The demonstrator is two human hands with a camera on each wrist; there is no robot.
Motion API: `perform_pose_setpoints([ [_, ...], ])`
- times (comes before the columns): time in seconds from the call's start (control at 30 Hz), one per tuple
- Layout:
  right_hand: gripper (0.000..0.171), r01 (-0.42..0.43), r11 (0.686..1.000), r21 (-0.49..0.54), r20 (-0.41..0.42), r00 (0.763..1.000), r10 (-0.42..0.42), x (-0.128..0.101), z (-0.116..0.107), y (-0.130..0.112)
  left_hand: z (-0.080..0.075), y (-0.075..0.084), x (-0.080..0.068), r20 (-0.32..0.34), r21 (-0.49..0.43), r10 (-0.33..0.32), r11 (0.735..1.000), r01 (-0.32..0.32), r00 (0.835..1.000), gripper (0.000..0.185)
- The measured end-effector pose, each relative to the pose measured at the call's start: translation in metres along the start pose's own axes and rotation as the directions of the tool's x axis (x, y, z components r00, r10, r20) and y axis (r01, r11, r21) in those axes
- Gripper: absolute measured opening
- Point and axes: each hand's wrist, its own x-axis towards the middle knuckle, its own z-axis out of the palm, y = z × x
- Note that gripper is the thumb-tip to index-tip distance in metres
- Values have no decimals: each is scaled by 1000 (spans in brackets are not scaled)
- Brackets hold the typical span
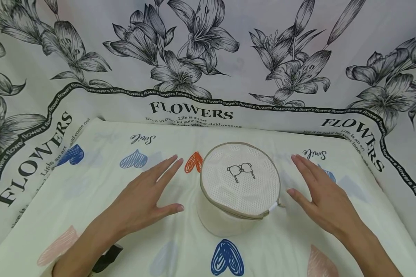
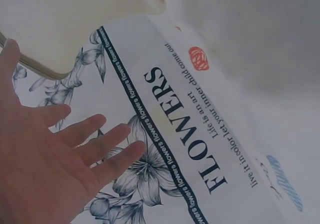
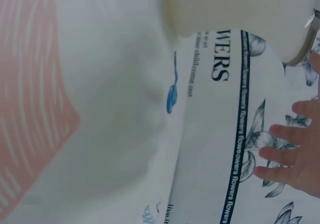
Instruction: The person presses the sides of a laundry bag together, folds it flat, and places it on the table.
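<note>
1. Your left hand is flat and relaxed, fingers straight and a little spread, holding nothing; it sits just left of the round mesh laundry bag, thumb tip pointing at the bag's side with a small gap showing.
2. Your right hand mirrors it on the bag's right: fingers straight, palm down, released, gripping nothing, thumb near the bag's zip end but not clearly touching.
3. The bag stands upright between your two hands, in the middle of the cream cloth with hearts; its white mesh lid faces up and carries a small black bra drawing.
4. A beige trim rings the lid, and a white zip pull hangs at the near right edge.
5. An orange heart lies just left of the bag's far side; a dark blue heart lies on the near side of it.
6. Behind and round the cloth hangs the white flower-print backdrop, with "FLOWERS" in black.
7. At your left wrist, a black strap shows on the near edge.
8. The wrist views show your spread fingers against the lily print.
</note>
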Motion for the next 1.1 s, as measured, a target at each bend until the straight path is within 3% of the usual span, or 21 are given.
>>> perform_pose_setpoints([
  [0.17, 80, 12, 999, 41, 1, 1000, -13, 1, -2, -6, -2, 2, 0, -18, -22, 14, 1000, -14, 1000, 102],
  [0.4, 76, 1, 986, 168, 40, 999, -8, 4, -5, -17, -2, 9, -2, -28, -118, -22, 993, 19, 999, 98],
  [0.6, 73, 14, 955, 295, 70, 997, -36, 10, -4, -25, 2, 17, 1, -95, -198, 4, 980, -23, 995, 96],
  [0.7, 73, 31, 930, 366, 67, 996, -59, 12, -5, -29, 3, 22, 4, -131, -249, 31, 966, -63, 991, 93],
  [0.93, 66, -3, 875, 484, 67, 997, -34, 18, -8, -35, 6, 34, 17, -182, -425, 93, 890, -164, 979, 83],
  [1.1, 62, -38, 844, 535, 78, 997, -5, 22, -8, -38, 6, 40, 22, -224, -435, 76, 884, -170, 972, 66],
])
